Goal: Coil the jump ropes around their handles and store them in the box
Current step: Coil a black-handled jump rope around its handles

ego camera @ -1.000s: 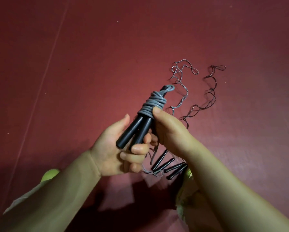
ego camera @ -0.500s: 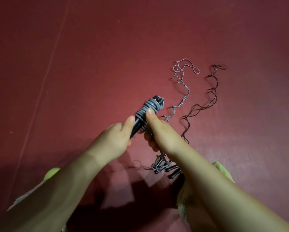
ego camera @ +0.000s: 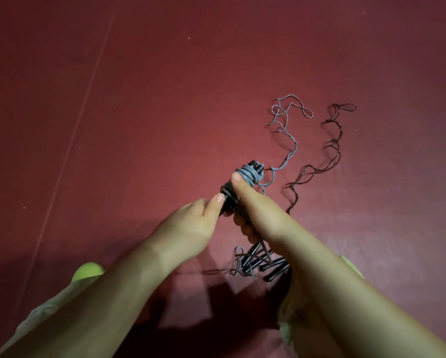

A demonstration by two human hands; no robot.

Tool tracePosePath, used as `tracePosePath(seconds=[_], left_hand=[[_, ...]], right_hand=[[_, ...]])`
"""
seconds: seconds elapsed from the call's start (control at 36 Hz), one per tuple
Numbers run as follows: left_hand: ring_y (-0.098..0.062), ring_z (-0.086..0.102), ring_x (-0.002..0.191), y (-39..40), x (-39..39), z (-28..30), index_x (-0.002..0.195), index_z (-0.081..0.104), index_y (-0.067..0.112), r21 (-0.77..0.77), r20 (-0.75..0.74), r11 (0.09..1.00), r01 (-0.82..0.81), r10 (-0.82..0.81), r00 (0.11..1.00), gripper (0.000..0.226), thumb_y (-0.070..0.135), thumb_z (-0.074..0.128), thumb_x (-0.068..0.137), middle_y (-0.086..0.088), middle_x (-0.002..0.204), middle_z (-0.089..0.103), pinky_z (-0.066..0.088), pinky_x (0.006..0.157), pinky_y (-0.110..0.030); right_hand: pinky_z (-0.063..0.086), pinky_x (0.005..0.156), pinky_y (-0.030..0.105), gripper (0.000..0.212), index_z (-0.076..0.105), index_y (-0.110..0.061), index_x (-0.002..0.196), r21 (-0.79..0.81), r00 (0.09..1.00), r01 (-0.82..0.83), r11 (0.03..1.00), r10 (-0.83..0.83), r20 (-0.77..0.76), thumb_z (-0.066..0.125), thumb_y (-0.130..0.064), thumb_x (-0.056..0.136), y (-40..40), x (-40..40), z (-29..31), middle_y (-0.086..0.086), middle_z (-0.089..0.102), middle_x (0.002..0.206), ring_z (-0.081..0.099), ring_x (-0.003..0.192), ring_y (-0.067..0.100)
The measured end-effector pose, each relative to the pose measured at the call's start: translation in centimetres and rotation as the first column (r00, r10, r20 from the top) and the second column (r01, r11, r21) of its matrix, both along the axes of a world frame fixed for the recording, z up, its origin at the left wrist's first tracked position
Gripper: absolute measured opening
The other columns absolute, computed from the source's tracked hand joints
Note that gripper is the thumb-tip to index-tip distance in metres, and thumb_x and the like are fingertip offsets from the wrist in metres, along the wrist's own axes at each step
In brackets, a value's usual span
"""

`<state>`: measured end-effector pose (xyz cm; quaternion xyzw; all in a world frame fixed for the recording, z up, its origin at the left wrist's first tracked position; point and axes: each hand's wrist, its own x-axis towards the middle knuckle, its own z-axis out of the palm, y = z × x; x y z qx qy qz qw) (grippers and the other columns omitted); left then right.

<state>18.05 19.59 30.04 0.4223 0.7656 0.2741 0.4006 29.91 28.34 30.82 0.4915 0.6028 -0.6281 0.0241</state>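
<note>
We look down from a head-worn camera at our two bare hands meeting over a dark red, smooth floor [ego camera: 139, 125]. Between them we hold a jump rope bundle [ego camera: 245, 180]: a pair of black handles laid side by side, with grey cord wound around their upper part in tight turns. The bundle points up and away from us, its black tips showing above the coil. Our right hand [ego camera: 258, 210] grips the bundle from the right, thumb laid along the grey turns and pressing on them, the other fingers curled underneath. Our left hand [ego camera: 191, 228] pinches the lower part of the black handles from the left, its thumb tip against them; its remaining fingers are hidden behind the hand, so we cannot tell how they lie. On the floor beyond the bundle, to the right, lie two loose ropes in wavy kinks: a thin grey cord [ego camera: 286, 130] and, further right, a thin dark brown cord [ego camera: 333, 148], near each other but apart. Below our right wrist a cluster of black cylindrical handles [ego camera: 268, 264] rests on the floor, crossed by loops of grey cord. Pale yellow-green cloth [ego camera: 87, 271] shows at the lower left beside our left forearm and again under our right forearm. No box can be seen here.
</note>
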Motion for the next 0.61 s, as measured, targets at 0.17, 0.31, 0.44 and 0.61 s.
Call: tracePosePath(seconds=[0.17,0.31,0.44,0.61], left_hand=[[-0.032,0.054,0.090,-0.06,0.34,-0.12,0.064,0.042,0.024,-0.030,0.009,0.999,0.012,-0.012,1.000,0.045,0.049,0.020,0.095,-0.016,0.099,0.064,0.039,0.078,-0.037],[-0.033,0.055,0.098,0.01,0.44,-0.03,0.066,0.042,0.024,-0.042,0.015,0.999,0.018,-0.017,1.000,0.044,0.046,0.021,0.099,-0.016,0.101,0.064,0.038,0.079,-0.036],[-0.032,0.055,0.095,0.06,0.44,0.01,0.064,0.043,0.025,-0.038,0.016,0.999,0.022,-0.021,1.000,0.045,0.048,0.022,0.096,-0.015,0.099,0.064,0.038,0.078,-0.037],[-0.031,0.056,0.091,-0.03,0.56,-0.18,0.066,0.044,0.026,-0.065,-0.009,0.998,0.026,-0.027,1.000,0.046,0.053,0.019,0.093,-0.013,0.093,0.063,0.044,0.084,-0.039]], right_hand=[[0.038,0.051,0.024,0.061,0.060,-0.015,0.080,0.026,0.994,-0.077,0.997,0.074,0.081,0.033,-0.070,0.089,0.24,0.28,0.12,-0.002,0.043,0.066,0.039,0.050,0.013],[0.034,0.049,0.023,0.059,0.059,-0.016,0.078,0.025,0.994,-0.078,0.997,0.077,0.072,0.036,-0.069,0.089,0.36,0.37,-0.15,-0.004,0.040,0.062,0.036,0.048,0.011],[0.029,0.047,0.024,0.063,0.059,-0.014,0.079,0.023,0.997,-0.058,0.998,0.057,0.052,0.034,-0.071,0.088,0.46,0.42,-0.23,-0.005,0.037,0.060,0.031,0.045,0.010],[0.025,0.046,0.023,0.067,0.059,-0.013,0.081,0.010,0.998,-0.038,0.999,0.038,0.048,0.032,-0.074,0.087,0.45,0.50,-0.27,-0.005,0.035,0.058,0.028,0.043,0.011]])
